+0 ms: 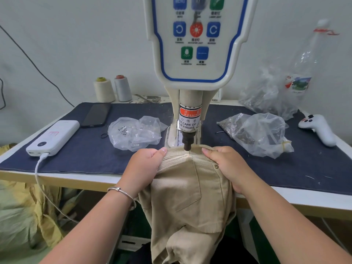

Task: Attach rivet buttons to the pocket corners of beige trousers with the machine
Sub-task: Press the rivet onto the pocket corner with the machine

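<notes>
The beige trousers (pixel 186 191) hang over the table's front edge, waistband up under the rivet machine (pixel 190 77). The machine's dark punch (pixel 187 144) sits just above the pocket's top corner, where a small light spot shows. My left hand (pixel 144 166) grips the waistband fabric left of the punch. My right hand (pixel 226 166) pinches the waistband to the right. A brass rivet (pixel 215 166) is fixed at the pocket's right corner beside my right hand.
A dark blue cloth (pixel 85 149) covers the table. Clear bags of rivets lie left (pixel 133 132) and right (pixel 261 134) of the machine. A power bank (pixel 53 138), a phone (pixel 97 115), two thread cones (pixel 112 89) and a white controller (pixel 318 128) sit around.
</notes>
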Demonstrator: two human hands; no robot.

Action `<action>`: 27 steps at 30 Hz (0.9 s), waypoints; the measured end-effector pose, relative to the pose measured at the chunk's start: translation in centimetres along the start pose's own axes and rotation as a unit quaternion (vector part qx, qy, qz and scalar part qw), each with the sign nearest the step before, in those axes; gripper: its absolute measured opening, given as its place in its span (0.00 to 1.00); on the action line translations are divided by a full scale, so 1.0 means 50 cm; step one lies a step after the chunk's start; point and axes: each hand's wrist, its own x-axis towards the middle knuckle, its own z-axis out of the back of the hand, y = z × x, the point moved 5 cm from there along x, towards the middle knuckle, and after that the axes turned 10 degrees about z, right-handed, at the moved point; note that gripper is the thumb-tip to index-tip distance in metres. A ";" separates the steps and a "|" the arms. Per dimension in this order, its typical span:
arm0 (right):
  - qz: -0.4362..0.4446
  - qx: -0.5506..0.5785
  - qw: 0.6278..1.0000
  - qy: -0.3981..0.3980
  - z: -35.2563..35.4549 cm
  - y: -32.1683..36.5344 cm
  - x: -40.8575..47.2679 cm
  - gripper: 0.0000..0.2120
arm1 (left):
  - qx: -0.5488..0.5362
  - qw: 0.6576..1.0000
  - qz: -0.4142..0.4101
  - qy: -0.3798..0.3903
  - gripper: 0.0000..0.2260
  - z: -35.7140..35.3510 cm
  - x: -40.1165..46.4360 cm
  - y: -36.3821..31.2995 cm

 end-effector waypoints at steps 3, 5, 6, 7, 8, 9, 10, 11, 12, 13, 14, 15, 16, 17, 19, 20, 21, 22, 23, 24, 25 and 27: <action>-0.001 -0.006 1.000 -0.002 0.001 0.000 0.000 0.16 | 0.016 1.000 0.003 -0.004 0.27 0.001 0.001 0.000; 0.002 -0.009 1.000 -0.004 0.000 0.000 0.000 0.17 | 0.031 0.999 0.010 -0.007 0.26 0.000 0.002 0.003; 0.003 -0.011 1.000 -0.006 0.000 0.001 0.000 0.18 | 0.040 0.999 0.012 -0.008 0.26 -0.001 0.002 0.003; 0.005 -0.013 1.000 -0.007 0.001 0.001 0.000 0.18 | 0.048 0.999 0.014 -0.010 0.26 -0.002 0.002 0.003; 0.005 -0.014 1.000 -0.009 0.001 0.002 0.001 0.18 | 0.054 0.998 0.015 -0.011 0.26 -0.002 0.002 0.002; 0.005 -0.014 1.000 -0.008 0.002 0.002 0.001 0.18 | 0.058 0.998 0.016 -0.011 0.26 -0.003 0.003 0.002; 0.003 -0.013 1.000 -0.008 0.001 0.003 0.000 0.18 | 0.060 0.998 0.017 -0.011 0.26 -0.002 0.003 0.002; 0.002 -0.011 1.000 -0.007 0.001 0.003 0.000 0.18 | 0.061 0.998 0.019 -0.011 0.26 -0.002 0.004 0.002; 0.002 -0.007 1.000 -0.008 0.001 0.004 -0.001 0.18 | 0.059 0.998 0.023 -0.008 0.26 -0.002 0.005 0.002; 0.001 -0.002 1.000 -0.009 0.001 0.003 -0.001 0.18 | 0.056 0.998 0.027 -0.005 0.26 -0.002 0.006 0.003; 0.000 0.002 1.000 -0.010 0.002 0.003 0.000 0.18 | 0.052 0.998 0.030 -0.001 0.26 -0.002 0.008 0.003; 0.000 0.005 1.000 -0.010 0.002 0.003 0.000 0.19 | 0.048 0.998 0.034 0.002 0.27 -0.002 0.008 0.004; 0.000 0.007 1.000 -0.010 0.002 0.003 0.001 0.19 | 0.046 0.998 0.037 0.004 0.27 -0.001 0.009 0.005; -0.001 0.008 1.000 -0.010 0.002 0.003 0.002 0.19 | 0.042 0.998 0.041 0.007 0.27 -0.001 0.009 0.006; -0.004 0.010 1.000 -0.010 0.002 0.001 0.004 0.18 | 0.036 0.998 0.049 0.018 0.27 -0.002 0.011 0.007; -0.006 0.009 1.000 -0.010 0.002 -0.001 0.005 0.18 | 0.034 0.998 0.054 0.024 0.26 -0.002 0.012 0.007; -0.007 0.008 1.000 -0.008 0.002 -0.002 0.006 0.17 | 0.033 0.997 0.057 0.029 0.26 -0.002 0.013 0.007; -0.008 0.007 1.000 -0.006 0.002 -0.002 0.006 0.17 | 0.033 0.997 0.060 0.034 0.26 -0.002 0.014 0.006; -0.009 0.006 1.000 -0.005 0.002 -0.003 0.006 0.16 | 0.035 0.997 0.061 0.036 0.26 -0.002 0.014 0.005; -0.009 0.006 1.000 -0.006 0.002 -0.003 0.006 0.16 | 0.036 0.997 0.062 0.037 0.26 -0.002 0.014 0.005; -0.008 0.004 1.000 -0.007 0.003 -0.003 0.006 0.16 | 0.037 0.997 0.064 0.037 0.27 -0.002 0.014 0.005; -0.009 -0.001 1.000 -0.010 0.004 -0.001 0.005 0.17 | 0.039 0.996 0.065 0.036 0.27 -0.002 0.015 0.006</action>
